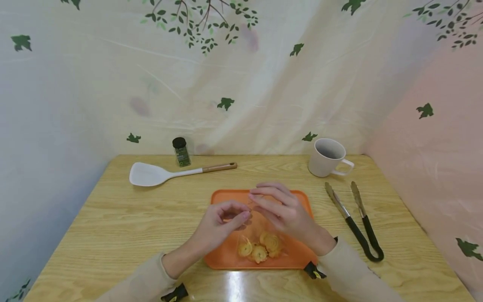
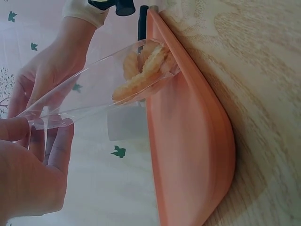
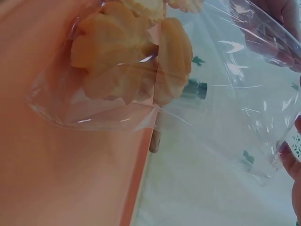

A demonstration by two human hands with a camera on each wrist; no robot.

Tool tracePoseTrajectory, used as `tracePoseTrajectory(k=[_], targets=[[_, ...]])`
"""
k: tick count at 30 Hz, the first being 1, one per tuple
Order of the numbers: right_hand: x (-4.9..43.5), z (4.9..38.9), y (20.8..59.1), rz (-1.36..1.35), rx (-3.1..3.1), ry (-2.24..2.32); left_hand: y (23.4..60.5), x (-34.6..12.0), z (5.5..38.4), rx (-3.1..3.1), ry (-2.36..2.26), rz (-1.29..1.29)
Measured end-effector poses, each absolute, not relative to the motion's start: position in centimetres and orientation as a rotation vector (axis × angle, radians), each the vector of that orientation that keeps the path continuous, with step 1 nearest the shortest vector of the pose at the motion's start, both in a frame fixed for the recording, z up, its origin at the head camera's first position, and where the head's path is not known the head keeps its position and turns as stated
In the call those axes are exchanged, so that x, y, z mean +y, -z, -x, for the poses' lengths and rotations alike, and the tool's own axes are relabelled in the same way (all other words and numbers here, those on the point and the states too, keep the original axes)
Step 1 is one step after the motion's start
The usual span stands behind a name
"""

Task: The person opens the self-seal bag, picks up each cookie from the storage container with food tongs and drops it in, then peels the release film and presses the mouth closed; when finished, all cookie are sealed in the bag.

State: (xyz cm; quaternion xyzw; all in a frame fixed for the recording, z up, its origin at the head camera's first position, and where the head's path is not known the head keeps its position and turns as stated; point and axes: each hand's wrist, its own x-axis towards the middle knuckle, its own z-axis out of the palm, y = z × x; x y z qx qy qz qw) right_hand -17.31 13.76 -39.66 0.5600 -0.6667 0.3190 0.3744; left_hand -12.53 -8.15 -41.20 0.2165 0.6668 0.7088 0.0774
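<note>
A clear plastic bag [image 2: 94, 82] holds several golden, flower-shaped cookies [image 3: 113, 52] at its bottom, low over an orange tray [image 2: 183, 141]. My left hand [image 1: 220, 224] pinches the upper end of the bag between thumb and fingers. On the other side my right hand [image 1: 288, 214] holds the bag's top edge at its fingertips, with its longer fingers stretched toward the left hand. In the right wrist view a right fingertip [image 3: 289, 157] is at the bag's edge. The film hangs slanted from both hands down to the cookies [image 1: 260, 247].
Behind the tray lie a white turner [image 1: 151, 174] with a wooden handle and a small black-capped spice jar [image 1: 181, 152]. At the back right stands a white mug [image 1: 327, 157]. Black-handled tongs [image 1: 356, 222] lie right of the tray, on the wooden table [image 1: 132, 226].
</note>
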Motion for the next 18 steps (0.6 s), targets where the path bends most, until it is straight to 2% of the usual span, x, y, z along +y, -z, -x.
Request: tracePoseTrajectory(k=[18], targets=[[14.2,17.09,39.84,-1.483,-1.993,-1.013,41.07,-8.27,12.46,2.034,-2.092,-0.657]])
